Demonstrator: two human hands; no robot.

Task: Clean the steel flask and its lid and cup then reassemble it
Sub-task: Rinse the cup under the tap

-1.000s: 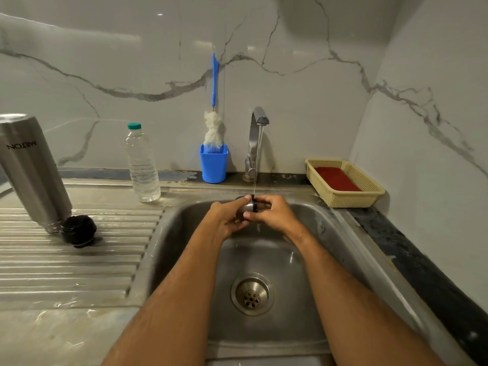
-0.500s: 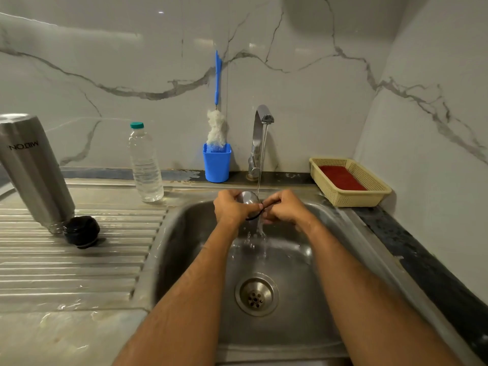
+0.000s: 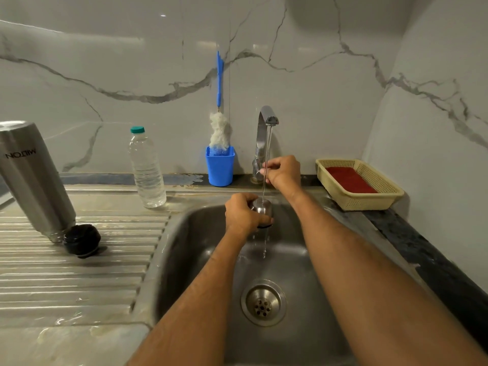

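We see the left hand [image 3: 241, 213] with its grip curled round the steel cup [image 3: 262, 209], mouth down under the thin stream over the sink [image 3: 184, 233]; right hand [image 3: 284, 172] pinches the tap [image 3: 264, 133] handle. The flask [image 3: 31, 178] stands inverted on the counter [image 3: 79, 281], its black lid [image 3: 82, 240] touching it

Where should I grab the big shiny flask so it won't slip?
Grip the steel flask around its smooth middle, coming from the right, sink side. It stands upside down and looks tilted on the ribbed drainboard, mouth end beside the black lid, so its long side is the easiest part to wrap.
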